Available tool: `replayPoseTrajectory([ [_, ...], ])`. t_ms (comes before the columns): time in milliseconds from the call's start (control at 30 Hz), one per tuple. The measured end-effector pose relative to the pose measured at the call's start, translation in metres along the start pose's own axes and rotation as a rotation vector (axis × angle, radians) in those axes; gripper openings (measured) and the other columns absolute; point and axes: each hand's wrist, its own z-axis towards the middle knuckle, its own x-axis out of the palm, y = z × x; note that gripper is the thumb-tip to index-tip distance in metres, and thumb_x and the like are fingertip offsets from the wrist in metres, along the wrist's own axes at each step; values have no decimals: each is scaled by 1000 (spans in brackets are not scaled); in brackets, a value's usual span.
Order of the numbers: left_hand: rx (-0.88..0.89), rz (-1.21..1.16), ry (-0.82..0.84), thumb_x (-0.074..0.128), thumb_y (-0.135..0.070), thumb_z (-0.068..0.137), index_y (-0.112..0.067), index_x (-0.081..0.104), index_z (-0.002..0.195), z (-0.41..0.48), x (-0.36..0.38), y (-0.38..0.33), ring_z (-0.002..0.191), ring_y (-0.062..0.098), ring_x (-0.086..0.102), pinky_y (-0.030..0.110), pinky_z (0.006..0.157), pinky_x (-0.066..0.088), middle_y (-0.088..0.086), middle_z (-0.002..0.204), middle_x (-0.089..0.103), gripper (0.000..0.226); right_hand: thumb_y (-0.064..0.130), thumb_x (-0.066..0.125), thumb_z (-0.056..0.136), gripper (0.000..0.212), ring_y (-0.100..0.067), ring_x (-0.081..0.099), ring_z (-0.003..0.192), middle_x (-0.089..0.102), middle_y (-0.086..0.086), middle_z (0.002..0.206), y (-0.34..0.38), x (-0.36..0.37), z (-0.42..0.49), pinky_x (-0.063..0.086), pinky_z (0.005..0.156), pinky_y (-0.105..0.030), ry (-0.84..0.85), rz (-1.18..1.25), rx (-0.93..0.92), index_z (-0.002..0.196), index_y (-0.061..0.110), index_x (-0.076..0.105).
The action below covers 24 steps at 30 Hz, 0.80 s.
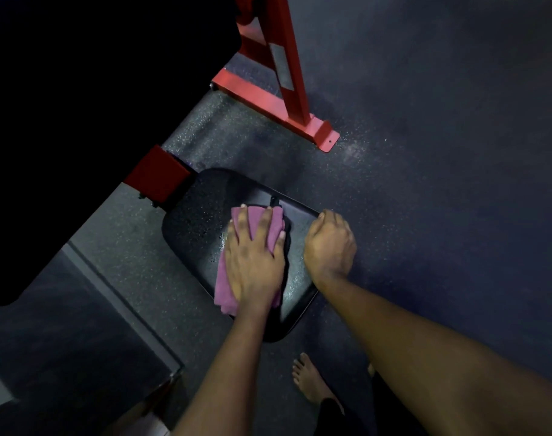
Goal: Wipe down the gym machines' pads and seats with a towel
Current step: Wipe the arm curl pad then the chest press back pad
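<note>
1. Step in hand: wiping the black seat with the pink towel.
2. Left grip is wide: fingers straight and spread, palm flat, pressing the towel down. It isn't pinching it.
3. Right grip is curled over the seat's right edge and looks to be holding it steady. Fingertips are hidden.
4. To do it well: keep the palm flat with even pressure and make overlapping strokes out to the rounded corners. The far-left part near the red frame looks speckled, so probably still needs a pass. Keep the towel folded so it doesn't bunch.
5. Towel: folded thick, soft cloth, lying on the middle-right of the seat. Its near end reaches the front rim.
6. Seat: glossy black padding with rounded corners and a wet-looking sheen beside the towel. It sits low over the dark speckled floor and joins a red bracket at its far-left corner.
7. A bare foot stands on the floor just in front of the seat.
</note>
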Motion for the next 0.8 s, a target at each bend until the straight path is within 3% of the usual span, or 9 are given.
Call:
replayPoseTrajectory([
  [133,-81,45,-2,36,-55,101,-35,37,151,53,2,-6,142,38,31,52,114,34,10,163,23,54,19,39,103,32,-28,65,85,69,-14,95,0,-1,3,51,75,-41,54,-74,-70,103,4,67],
  [200,-130,44,-19,36,-55,100,-35,37,151,64,6,-7,144,38,30,52,115,32,12,163,23,55,20,39,104,32,-30,65,86,69,-15,96,-3,-5,15,49,75,-41,121,-120,-197,102,4,67],
  [300,-142,37,-68,36,-55,101,-34,37,151,61,10,-7,144,39,31,50,117,31,13,163,25,54,25,38,107,34,-35,66,87,70,-17,98,1,-5,44,50,74,-40,315,-57,-418,104,7,66],
  [367,-151,38,-87,36,-56,101,-33,38,150,59,10,-8,142,39,33,50,116,32,13,162,26,54,29,35,107,36,-39,66,87,70,-19,96,5,-4,59,53,76,-45,445,-9,-469,106,8,64],
  [667,-433,-45,-111,35,-60,102,-34,30,156,5,9,-30,144,37,31,51,116,33,9,165,18,60,27,35,109,34,-41,63,79,68,-20,87,1,-2,60,38,67,-39,469,-21,-521,94,8,59],
  [800,-485,-19,-87,38,-57,101,-35,34,153,50,8,-26,142,39,32,52,113,35,12,164,22,57,25,36,108,32,-39,64,77,68,-18,85,1,-2,62,42,67,-40,478,18,-538,92,8,59],
])
